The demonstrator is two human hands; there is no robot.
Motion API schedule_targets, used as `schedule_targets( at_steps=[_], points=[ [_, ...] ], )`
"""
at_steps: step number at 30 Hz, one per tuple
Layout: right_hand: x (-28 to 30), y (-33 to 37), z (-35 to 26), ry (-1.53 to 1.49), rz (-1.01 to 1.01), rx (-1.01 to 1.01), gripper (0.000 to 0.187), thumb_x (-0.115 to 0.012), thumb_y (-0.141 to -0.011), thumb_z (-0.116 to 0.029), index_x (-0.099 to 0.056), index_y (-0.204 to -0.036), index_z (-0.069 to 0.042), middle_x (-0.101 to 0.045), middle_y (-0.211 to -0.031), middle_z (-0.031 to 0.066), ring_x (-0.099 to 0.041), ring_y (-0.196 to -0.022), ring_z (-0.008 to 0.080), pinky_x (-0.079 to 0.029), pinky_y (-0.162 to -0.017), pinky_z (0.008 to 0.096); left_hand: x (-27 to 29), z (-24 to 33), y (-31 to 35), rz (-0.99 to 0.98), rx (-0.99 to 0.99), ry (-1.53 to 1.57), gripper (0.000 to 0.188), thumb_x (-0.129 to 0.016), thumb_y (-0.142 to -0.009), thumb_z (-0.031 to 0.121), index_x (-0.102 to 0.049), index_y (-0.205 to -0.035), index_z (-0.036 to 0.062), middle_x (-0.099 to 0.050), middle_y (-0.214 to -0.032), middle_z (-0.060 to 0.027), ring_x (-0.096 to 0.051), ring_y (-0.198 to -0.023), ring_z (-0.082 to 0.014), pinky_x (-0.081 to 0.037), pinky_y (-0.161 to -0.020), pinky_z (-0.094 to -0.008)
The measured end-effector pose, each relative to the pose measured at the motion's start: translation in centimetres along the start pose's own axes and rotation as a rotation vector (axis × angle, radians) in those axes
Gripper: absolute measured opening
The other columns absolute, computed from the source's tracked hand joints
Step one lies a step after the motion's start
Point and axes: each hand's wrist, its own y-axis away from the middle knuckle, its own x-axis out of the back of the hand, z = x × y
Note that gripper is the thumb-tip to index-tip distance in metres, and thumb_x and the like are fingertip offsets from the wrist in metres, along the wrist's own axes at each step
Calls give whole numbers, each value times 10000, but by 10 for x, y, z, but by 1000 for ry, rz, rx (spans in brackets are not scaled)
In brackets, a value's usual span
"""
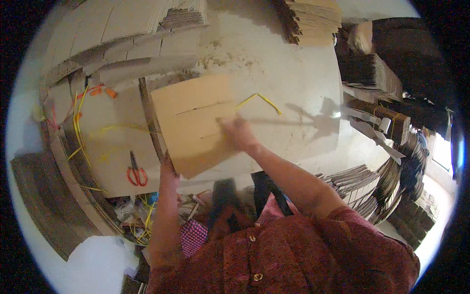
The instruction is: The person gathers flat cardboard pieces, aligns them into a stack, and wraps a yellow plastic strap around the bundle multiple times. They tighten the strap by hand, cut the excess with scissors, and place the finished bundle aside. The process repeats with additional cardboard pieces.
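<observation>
A flat brown cardboard sheet (193,122) lies tilted on a pale work table (289,73) in front of me. My left hand (168,169) grips the sheet's near edge from below, mostly hidden behind the cardboard. My right hand (236,131) rests flat on the sheet's right side, fingers pressing on the surface. A bent yellow strap (258,99) lies on the table just beyond the right hand.
Red-handled scissors (136,172) lie on a cardboard pile to the left, among loose yellow straps (78,130). Stacks of flattened cardboard (122,34) fill the back left, and another stack (313,19) stands at the back right. More cardboard bundles (377,73) sit on the right.
</observation>
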Motion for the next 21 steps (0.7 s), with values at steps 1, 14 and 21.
schedule_targets(
  at_steps=[1,14,21],
  points=[
    [-11,-10,5,108,-19,3,725,-598,-761,-516,-436,-1204,34,-626,-953,180,-609,-856,259,-491,-703,395,8,2,-4,106,69,-4,360,-411,-919,322,-477,-1124,34,-560,-1040,-61,-550,-927,-176,-451,-770,-299],
    [73,9,-12,-72,220,-81,651,-572,-838,-377,-315,-1335,-45,-335,-1351,204,-360,-1223,356,-314,-1008,418,-123,86,63,222,-741,-999,278,-487,-899,191,-538,-1041,-42,-534,-1055,-153,-494,-1032,-256,-391,-885,-372],
    [236,-43,2,-18,689,63,653,-578,-823,-396,-367,-1293,6,-422,-1263,259,-414,-1168,376,-325,-991,420,-308,130,-39,-200,-360,-585,267,-502,-908,181,-552,-1070,-25,-568,-1049,-82,-532,-965,-147,-418,-842,-275]
  ],
)
